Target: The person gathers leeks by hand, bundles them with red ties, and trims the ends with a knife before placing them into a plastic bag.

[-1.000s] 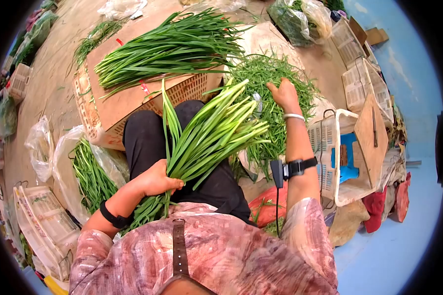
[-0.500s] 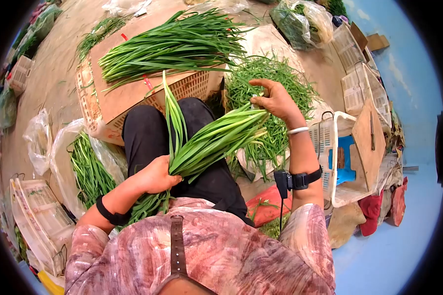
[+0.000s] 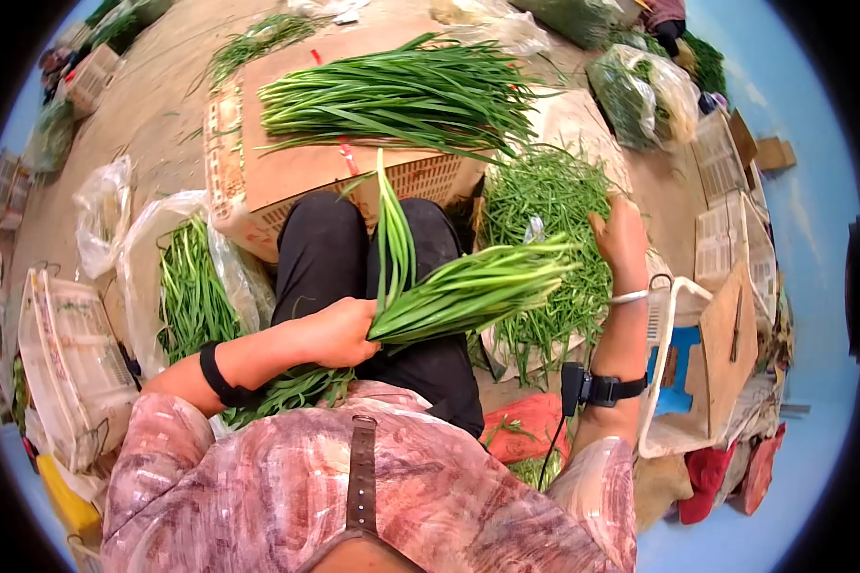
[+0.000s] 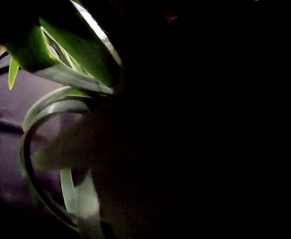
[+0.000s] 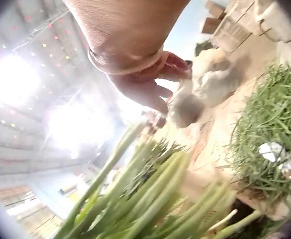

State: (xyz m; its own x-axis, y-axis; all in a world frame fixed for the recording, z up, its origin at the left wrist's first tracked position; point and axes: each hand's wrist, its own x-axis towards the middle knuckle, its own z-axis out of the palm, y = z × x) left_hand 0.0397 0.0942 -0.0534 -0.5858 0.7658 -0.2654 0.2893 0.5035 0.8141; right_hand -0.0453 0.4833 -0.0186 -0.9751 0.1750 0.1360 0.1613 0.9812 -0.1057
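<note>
My left hand [image 3: 339, 332] grips a bunch of garlic chives [image 3: 478, 291] low over the lap. Its pale stem ends fan out to the right, and a few blades stand up apart from the rest. Leafy ends hang below the hand beside the shirt. Much of the left wrist view is dark, with some chive blades [image 4: 80, 64] at its left. Off to the right, my right hand [image 3: 623, 237] is over the edge of a heap of loose green trimmings [image 3: 545, 191]. Its fingers [image 5: 160, 102] are loosely bent with nothing between them, beyond the stem ends [image 5: 155, 199].
A large pile of chives [image 3: 401, 95] lies on cardboard [image 3: 287, 177] over a crate [image 3: 234, 220] ahead of the knees. At left are an open plastic bag of chives [image 3: 196, 286] and a pale crate [image 3: 76, 363]. A white basket [image 3: 655, 411] with a board stands at right.
My right hand has moved from the loose trimmings to the stem ends, then away to the right. The left hand keeps its grip on the bunch. The head view has shifted.
</note>
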